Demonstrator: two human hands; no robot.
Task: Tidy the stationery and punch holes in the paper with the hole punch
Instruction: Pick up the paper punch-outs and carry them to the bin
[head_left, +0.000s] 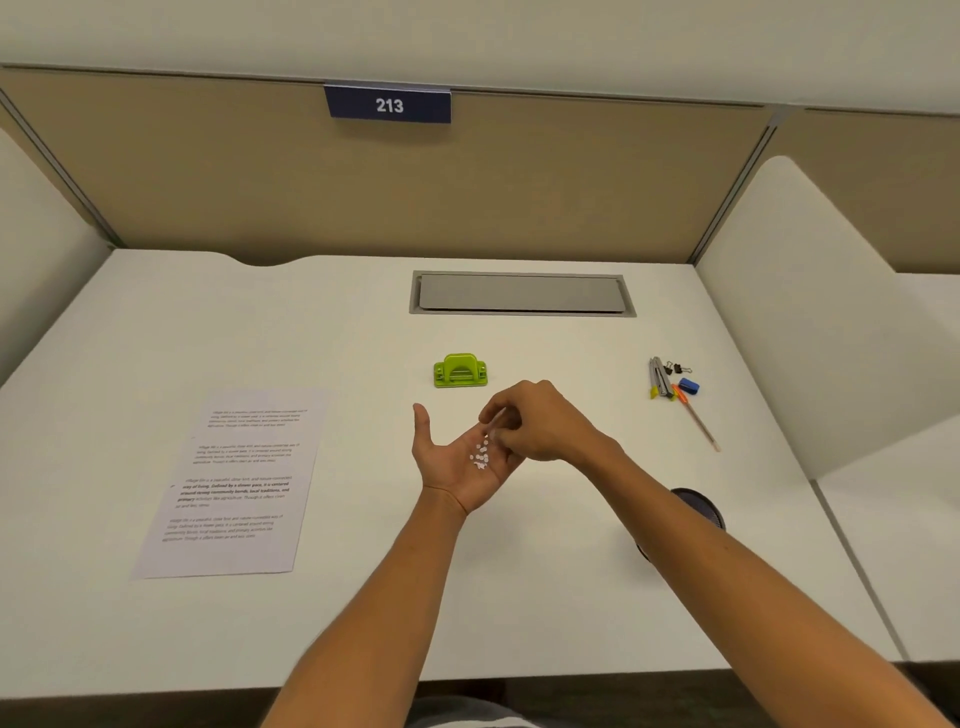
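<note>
The white desk (311, 332) fills the middle of the frame, and on its left lies the printed sheet of paper (236, 480), flat, its long axis running from lower left up toward the top, text lines crosswise. I can't make out holes along its edges from here. The green hole punch (461, 370) sits just above centre, well apart from the sheet, its long axis left to right and its handle hump facing the near edge.

At centre, the left hand (457, 462) is turned palm up, fingers relaxed and spread, cradling a small heap of white paper dots (480, 457). The right hand (540, 421) hovers right over it, fingertips pinched together at the palm; whether they hold a dot I can't tell.

So punching looks done, judging by that confetti, and cleanup of the scraps is under way. Right of centre, the stationery cluster (670, 382) of pens, binder clips and a blue eraser, with a pencil (701, 423) trailing toward lower right, looks loosely gathered, perhaps awaiting the dark mesh holder (701, 506) peeking behind the right forearm.
</note>
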